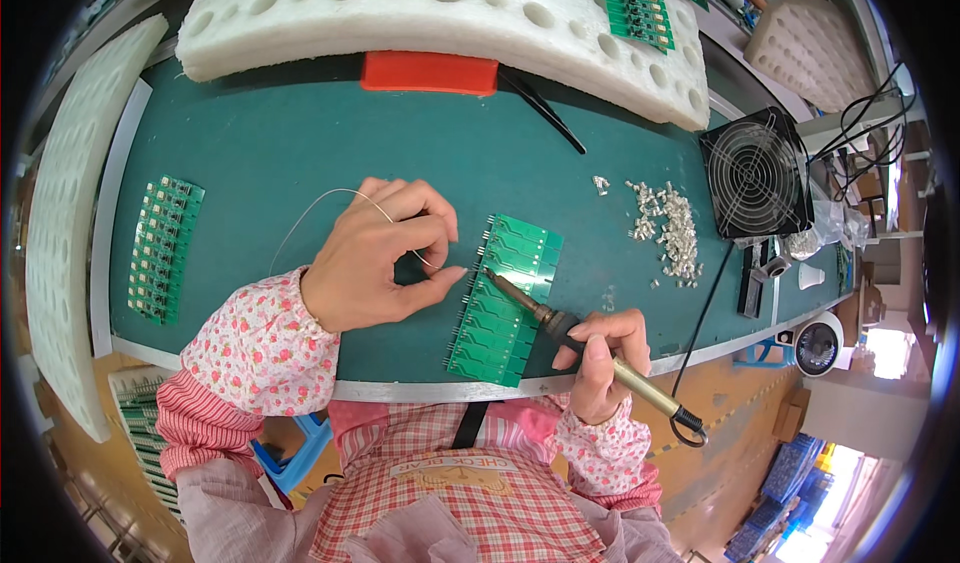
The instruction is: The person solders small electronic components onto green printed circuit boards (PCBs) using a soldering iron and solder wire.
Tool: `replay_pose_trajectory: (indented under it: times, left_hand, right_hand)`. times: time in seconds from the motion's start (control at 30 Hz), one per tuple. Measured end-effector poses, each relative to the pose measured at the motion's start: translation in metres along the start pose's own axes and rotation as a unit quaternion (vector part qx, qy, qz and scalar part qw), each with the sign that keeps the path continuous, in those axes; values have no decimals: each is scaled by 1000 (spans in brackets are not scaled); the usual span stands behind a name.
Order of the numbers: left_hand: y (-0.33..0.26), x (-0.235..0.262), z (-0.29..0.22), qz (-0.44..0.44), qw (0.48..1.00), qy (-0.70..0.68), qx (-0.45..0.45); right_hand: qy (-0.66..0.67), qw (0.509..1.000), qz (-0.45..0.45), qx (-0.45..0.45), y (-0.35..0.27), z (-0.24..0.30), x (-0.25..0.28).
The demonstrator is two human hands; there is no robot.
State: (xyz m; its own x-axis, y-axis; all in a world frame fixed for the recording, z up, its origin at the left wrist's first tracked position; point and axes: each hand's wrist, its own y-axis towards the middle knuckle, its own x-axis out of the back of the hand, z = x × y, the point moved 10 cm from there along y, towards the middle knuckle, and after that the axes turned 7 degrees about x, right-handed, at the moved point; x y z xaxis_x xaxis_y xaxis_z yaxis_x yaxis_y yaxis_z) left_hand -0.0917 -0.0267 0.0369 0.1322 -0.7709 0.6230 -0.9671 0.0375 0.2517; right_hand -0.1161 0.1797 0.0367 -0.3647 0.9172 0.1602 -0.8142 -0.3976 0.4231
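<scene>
Bare hands, left (375, 258) and right (598, 348), ringless and gloveless. Wearing white sleeve covers (262, 348) with small pink flowers, gathered at the wrists, over pale pink sleeves. Across the front, a red-and-white checked apron (470, 493) with a dark strap.

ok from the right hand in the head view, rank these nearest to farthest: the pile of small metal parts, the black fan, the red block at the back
Measured from the right hand:
1. Pile of small metal parts, up and slightly right on the green mat.
2. Black fan, beyond the pile at the mat's right edge.
3. Red block, far back toward the left, under the white foam tray.
</scene>
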Motion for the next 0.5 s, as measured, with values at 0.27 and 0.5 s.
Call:
replay_pose_trajectory:
  times: [0.27, 0.5]
  left_hand:
    - [0, 0, -3, -11, 1000, 6, -2]
    - [-1, 3, -1, -26, 1000, 11, 7]
  right_hand:
    - [-62, 996, 34, 58, 2, 11, -7]
    - [-79, 995, 32, 61, 2, 14, -9]
